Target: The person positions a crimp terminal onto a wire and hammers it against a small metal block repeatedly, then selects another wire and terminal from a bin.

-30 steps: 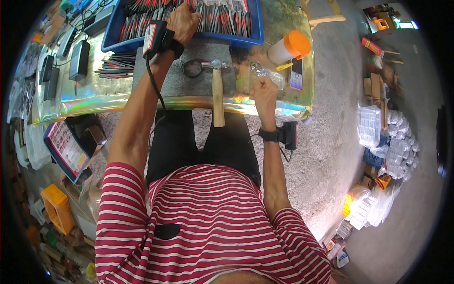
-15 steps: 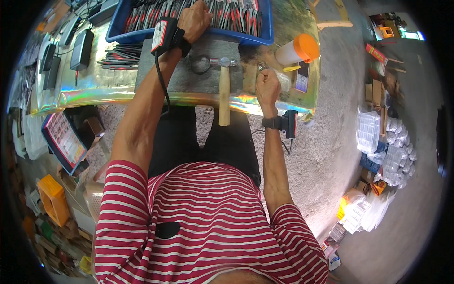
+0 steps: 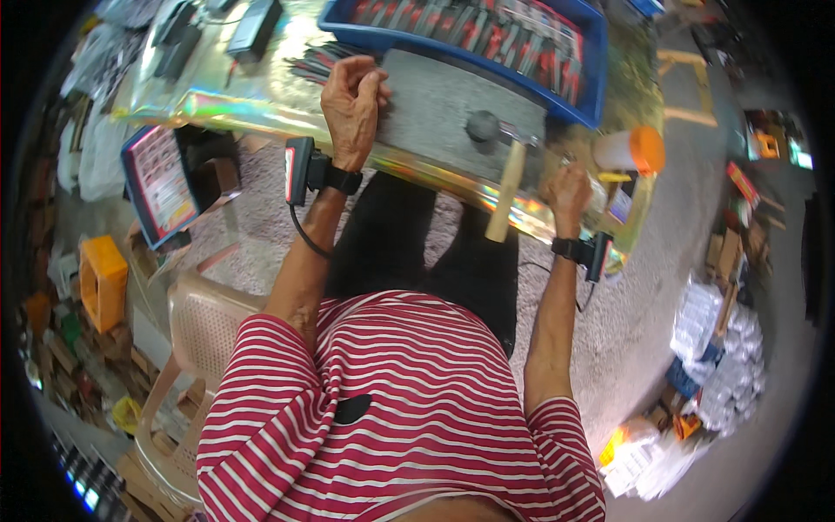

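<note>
My left hand (image 3: 352, 111) is over the left end of a grey slab (image 3: 426, 100), fingers curled in; whatever they hold, if anything, is hidden. Beside it lies a loose pile of slim black-and-red tools (image 3: 313, 65), partly covered by the hand. My right hand (image 3: 570, 191) is closed near the table's front right, with something small and unclear at its fingertips. Between the hands a hammer (image 3: 509, 187) lies with its head on the slab and its wooden handle overhanging the table edge. A dark round piece (image 3: 482, 126) sits by the hammer head.
A blue tray (image 3: 600, 65) full of similar black-and-red tools stands behind the slab. An orange-lidded jar (image 3: 624, 150) is at the right. Black boxes (image 3: 254, 30) stand at the far left of the table. A plastic chair (image 3: 204, 322) is to my left.
My left hand has come out of the blue tray, back and left to the slab's left end. My right hand stays closed by the jar. The whole view has turned and shifted.
</note>
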`<state>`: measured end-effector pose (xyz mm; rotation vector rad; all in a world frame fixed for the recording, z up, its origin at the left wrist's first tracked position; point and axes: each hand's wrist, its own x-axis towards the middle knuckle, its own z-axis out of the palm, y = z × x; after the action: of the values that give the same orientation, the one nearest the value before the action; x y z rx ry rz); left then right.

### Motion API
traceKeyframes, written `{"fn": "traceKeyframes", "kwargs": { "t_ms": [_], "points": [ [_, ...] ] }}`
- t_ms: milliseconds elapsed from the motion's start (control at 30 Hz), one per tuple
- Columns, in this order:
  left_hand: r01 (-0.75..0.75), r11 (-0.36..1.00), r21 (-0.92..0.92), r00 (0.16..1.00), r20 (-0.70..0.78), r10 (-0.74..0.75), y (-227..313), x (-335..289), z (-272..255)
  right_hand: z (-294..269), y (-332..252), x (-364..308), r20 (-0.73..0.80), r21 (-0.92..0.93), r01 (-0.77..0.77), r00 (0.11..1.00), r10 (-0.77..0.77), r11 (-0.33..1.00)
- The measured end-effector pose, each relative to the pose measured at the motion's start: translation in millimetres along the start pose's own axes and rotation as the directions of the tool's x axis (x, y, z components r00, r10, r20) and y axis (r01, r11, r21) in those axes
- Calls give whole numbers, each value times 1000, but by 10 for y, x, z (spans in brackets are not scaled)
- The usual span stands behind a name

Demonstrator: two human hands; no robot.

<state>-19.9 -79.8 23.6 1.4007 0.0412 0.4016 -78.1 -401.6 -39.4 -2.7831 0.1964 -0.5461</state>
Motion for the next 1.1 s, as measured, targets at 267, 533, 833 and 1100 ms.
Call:
{"fn": "traceKeyframes", "kwargs": {
  "t_ms": [267,533,833,1100],
  "points": [
    [77,948,308,986,-166,-26,-272,19,-593,-4,124,174,175,-183,4,984,29,983],
    [-258,503,825,966,204,161,-331,129,-514,-78,174,268,198,-27,120,974,-112,992],
    [-227,443,867,973,224,62,-269,85,-488,-201,-77,222,237,162,-157,965,116,974],
    [-18,362,932,1000,26,-17,-210,151,-493,-84,-13,59,40,411,-247,967,253,878]
  ]
}}
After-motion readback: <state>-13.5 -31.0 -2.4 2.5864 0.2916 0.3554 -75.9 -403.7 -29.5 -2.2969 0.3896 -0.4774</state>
